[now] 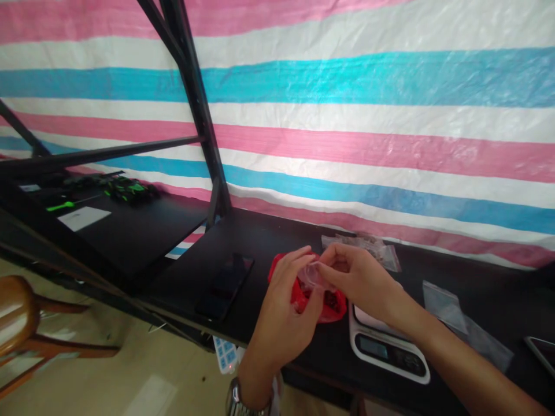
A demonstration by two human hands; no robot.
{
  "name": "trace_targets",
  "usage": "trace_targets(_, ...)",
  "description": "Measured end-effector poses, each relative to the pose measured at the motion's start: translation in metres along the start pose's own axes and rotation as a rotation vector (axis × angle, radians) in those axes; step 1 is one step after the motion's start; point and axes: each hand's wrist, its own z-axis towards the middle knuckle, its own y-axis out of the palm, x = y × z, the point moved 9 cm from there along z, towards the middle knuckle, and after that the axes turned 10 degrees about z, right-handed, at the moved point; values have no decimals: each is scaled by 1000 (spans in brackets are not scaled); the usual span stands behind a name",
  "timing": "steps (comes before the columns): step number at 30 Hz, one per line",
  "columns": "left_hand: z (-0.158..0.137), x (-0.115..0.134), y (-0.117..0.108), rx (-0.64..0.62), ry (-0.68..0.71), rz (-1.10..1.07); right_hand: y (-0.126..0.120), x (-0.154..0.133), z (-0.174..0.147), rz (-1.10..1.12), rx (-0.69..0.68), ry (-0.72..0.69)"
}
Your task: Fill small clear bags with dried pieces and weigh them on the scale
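A small clear plastic bag (310, 274) is between my two hands, above an opened red bag (333, 312). My left hand (286, 303) has its fingers and thumb curved around the clear bag from the left. From the right, my right hand (353, 277) pinches the bag's edge between thumb and fingers. Dark small pieces show inside the red bag; my hands cover much of it. Beside it, partly under my right forearm, sits a white kitchen scale (385, 349) with a display and dark button panel.
Filled clear bags (375, 248) lie behind my right hand. Flat zip bags (446, 306) are right of the scale. A black phone (225, 286) lies on the left of the black table (260, 231). A metal post (191, 81) rises behind; a wooden stool (17, 315) stands lower left.
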Motion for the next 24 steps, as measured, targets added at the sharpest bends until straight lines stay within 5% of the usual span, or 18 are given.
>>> trace_targets(7,-2,-21,10,20,-96,-8,2,-7,2,28,-12,4)
trace_targets(10,0,-23,3,47,-83,-41,6,-7,2,68,-45,-29)
trace_targets(13,1,-38,-15,143,-209,-87,14,1,2,13,-77,-49)
trace_targets(16,-1,-57,-27,190,-329,-117,30,9,1,-353,-157,-130)
trace_targets(20,-3,-62,-2,-102,-241,56,48,27,-8,-955,-366,-195)
trace_targets(24,-13,-69,19,-294,-194,472,27,41,-5,-1271,-349,-28)
